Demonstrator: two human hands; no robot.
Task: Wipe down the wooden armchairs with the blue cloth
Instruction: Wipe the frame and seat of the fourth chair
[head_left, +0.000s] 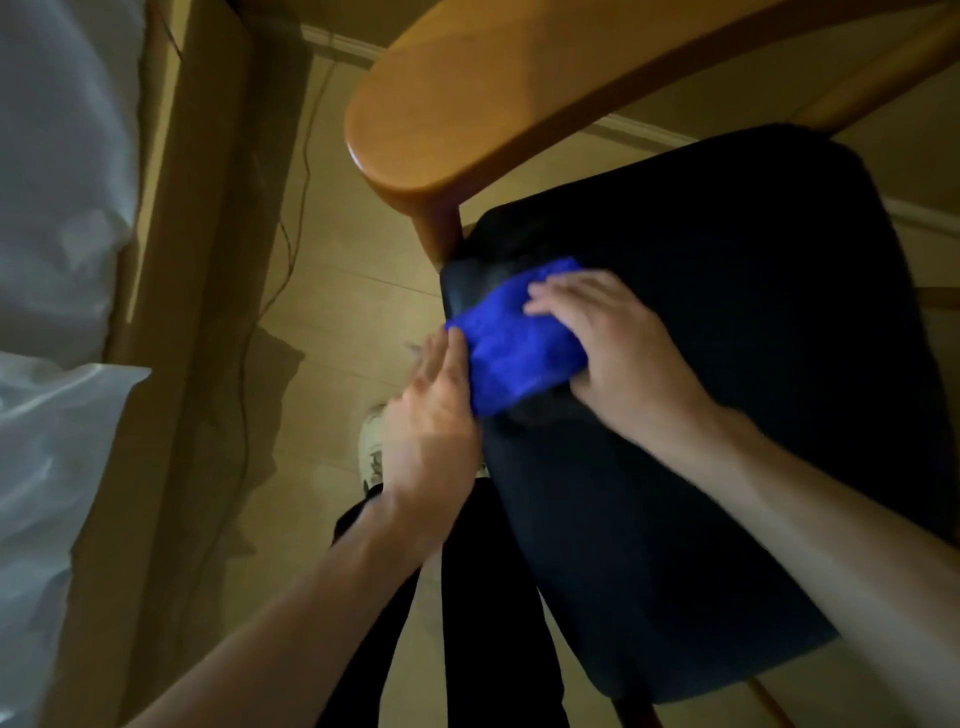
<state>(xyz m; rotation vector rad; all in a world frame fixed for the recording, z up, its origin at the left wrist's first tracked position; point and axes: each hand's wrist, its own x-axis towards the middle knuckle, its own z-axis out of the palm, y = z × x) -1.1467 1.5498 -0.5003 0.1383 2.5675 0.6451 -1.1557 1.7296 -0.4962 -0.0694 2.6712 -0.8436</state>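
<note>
**A:** Where is the cloth right now?

**B:** The bright blue, folded terry cloth (511, 340) lies on the near-left corner of the dark navy padded seat cushion (727, 389), just below the post that carries the armrest. The right hand (618, 353) lies flat on top of it, fingers straight and spread, pressing it onto the cushion. The left hand (431, 410) is at the cloth's left edge, over the side of the seat; its fingers look mostly straight and touch the cloth, though blur makes it hard to say whether any of them pinch the fabric.

**A:** And the chair itself?

**B:** The curved, honey-coloured wooden armrest (467, 119) of the armchair arcs above the cloth, toward the far side. Left of the chair are pale floor tiles (337, 312) with a thin cable (291, 234) trailing over them, then a tan wooden bed frame (208, 260) with white bedding (57, 208). A white shoe (371, 441) shows beneath the left wrist.

**A:** How far along would you judge the job?

**B:** Early or midway. The cloth is on the upholstery, not the wood; nothing shows the armrest, post or legs as wiped, and only one chair is in view, so other armchairs likely remain.
</note>
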